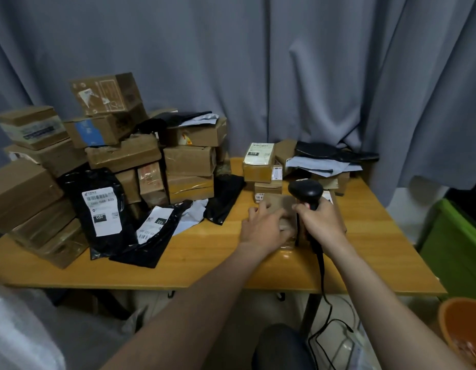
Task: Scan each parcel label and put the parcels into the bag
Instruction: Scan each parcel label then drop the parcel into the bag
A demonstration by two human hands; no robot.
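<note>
A small brown cardboard parcel point(281, 204) lies on the wooden table point(205, 263) in front of me. My left hand point(263, 227) rests on its near side, fingers curled over its top. My right hand point(323, 222) grips the handle of a black barcode scanner point(306, 192), whose head sits just above the parcel's right end. The scanner's cable point(323, 287) hangs off the table edge. The parcel's label is hidden from me. A whitish plastic bag point(21, 332) shows at the lower left.
A tall heap of cardboard boxes point(119, 145) and black poly mailers point(101, 209) fills the table's left half. Smaller labelled boxes point(259, 162) and mailers point(330, 156) sit behind my hands. A green bin point(455, 241) and an orange basin point(463, 329) stand at right. Grey curtain behind.
</note>
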